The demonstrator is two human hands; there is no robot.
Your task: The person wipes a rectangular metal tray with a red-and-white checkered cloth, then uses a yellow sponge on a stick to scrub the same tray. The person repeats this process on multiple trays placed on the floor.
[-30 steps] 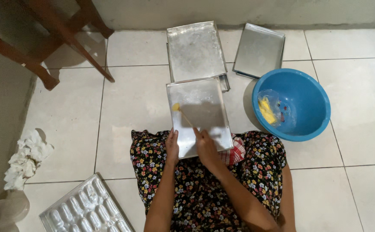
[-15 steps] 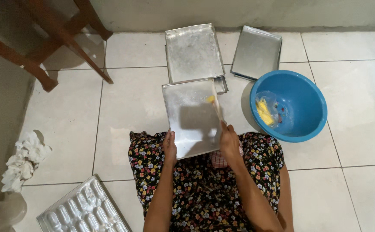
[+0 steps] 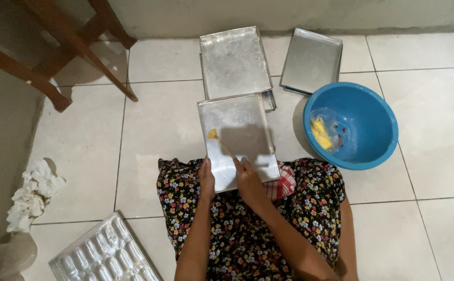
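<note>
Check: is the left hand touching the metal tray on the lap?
Touching. The head view shows the left hand gripping the near-left edge of the metal tray, thumb over its rim.

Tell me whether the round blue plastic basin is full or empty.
Nearly empty: the round blue plastic basin holds only a clear bag with a yellow lump; its bare bottom shows.

Left hand (image 3: 206,177) grips rectangular metal baking tray (image 3: 248,120) edge; right hand (image 3: 247,179) holds yellow-tipped brush (image 3: 214,135) on tray; blue plastic basin (image 3: 365,112) alongside.
</note>
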